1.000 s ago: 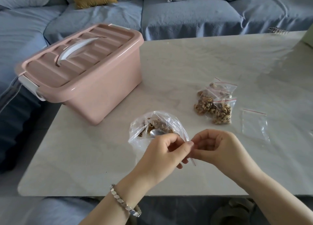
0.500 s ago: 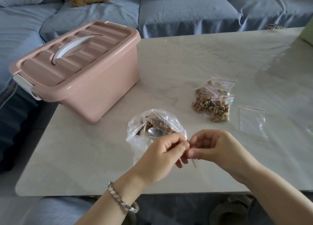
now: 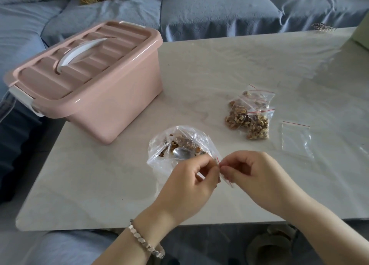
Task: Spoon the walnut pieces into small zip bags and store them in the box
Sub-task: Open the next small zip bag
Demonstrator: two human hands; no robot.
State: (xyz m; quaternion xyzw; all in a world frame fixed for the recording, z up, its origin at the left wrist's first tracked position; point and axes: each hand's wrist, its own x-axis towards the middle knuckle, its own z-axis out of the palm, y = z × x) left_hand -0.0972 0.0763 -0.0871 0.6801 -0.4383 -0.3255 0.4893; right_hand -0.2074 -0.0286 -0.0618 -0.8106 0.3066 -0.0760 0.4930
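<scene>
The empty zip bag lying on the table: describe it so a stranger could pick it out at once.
Start at the pale table. Right of the cluster of walnut-filled bags lies the empty zip bag, flat and apart. Unlike them it holds nothing: clear plastic with a red seal line.

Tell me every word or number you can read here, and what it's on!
None: there is no text to read.
The box is plain pink.
The filled bags, the empty bag and the held bag, pinched by the left hand and right hand, show only a red strip, no letters.
</scene>
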